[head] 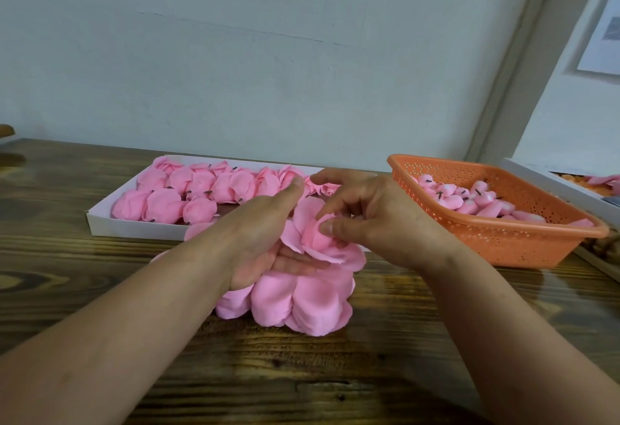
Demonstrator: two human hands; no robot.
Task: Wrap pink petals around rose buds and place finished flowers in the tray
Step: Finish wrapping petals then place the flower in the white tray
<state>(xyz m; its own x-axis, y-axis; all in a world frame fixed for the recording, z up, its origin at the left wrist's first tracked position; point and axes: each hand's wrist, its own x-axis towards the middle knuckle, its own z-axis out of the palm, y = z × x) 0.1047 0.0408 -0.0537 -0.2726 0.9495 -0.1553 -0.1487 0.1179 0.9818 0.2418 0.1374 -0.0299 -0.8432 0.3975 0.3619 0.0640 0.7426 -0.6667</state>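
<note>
**Ana:** While the near strip of the wooden table lies bare under both forearms, what sits just past it?

**Ben:** A loose heap of pink petals, near centre, directly below the hands. It blocks the straight path from the near edge to the tray.

**Ana:** And the hands?

**Ben:** The left hand lies palm up with fingers straight, and a half-wrapped flower rests on them, its petals fanned outward. The right hand pinches a petal at the flower's middle between thumb and forefinger. Its other fingers are spread above.

**Ana:** Room at the sides?

**Ben:** Bare wood stretches left of the heap to the table's left edge. On the right, an orange perforated basket stands just beside the right wrist, holding small pink rose buds with dark stems.

**Ana:** Farther back?

**Ben:** A shallow white tray lies behind the hands, close to the wall. Finished pink flowers fill its left and middle; the hands hide part of its right end. At the far right, another white box touches the frame edge, contents blurred.
</note>
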